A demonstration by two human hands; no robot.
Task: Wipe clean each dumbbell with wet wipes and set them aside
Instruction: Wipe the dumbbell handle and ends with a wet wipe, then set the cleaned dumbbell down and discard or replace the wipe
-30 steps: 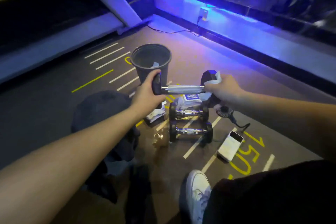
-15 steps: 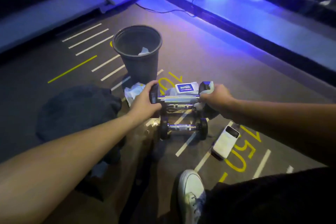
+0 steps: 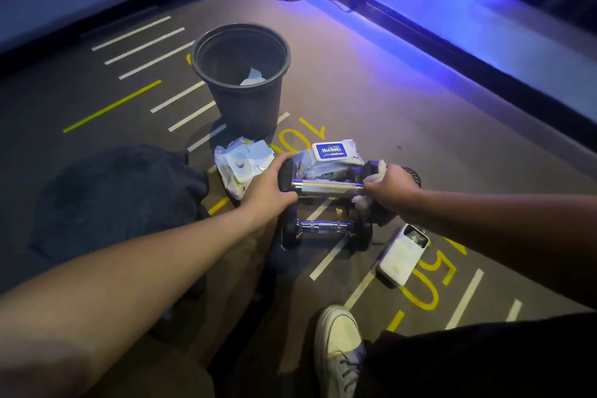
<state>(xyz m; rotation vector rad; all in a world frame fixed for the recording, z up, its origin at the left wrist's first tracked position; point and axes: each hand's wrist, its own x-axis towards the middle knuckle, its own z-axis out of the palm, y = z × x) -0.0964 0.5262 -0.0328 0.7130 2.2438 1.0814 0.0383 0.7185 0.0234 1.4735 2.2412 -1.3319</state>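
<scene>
We hold one dumbbell (image 3: 326, 186) level above the floor, just short of centre: our left hand (image 3: 269, 189) grips its left head at nine o'clock, while our right hand (image 3: 389, 186) pinches a white wipe (image 3: 374, 171) against the right head at three o'clock. Our worry is that the damp chrome bar could slip and drop onto the second dumbbell (image 3: 324, 228) lying directly beneath, or onto the white power bank (image 3: 402, 255) at five o'clock. We count two dumbbells in plain sight, two wipe packs (image 3: 332, 155) at twelve o'clock, and one bin (image 3: 240, 74) beyond them holding a discarded wipe.
</scene>
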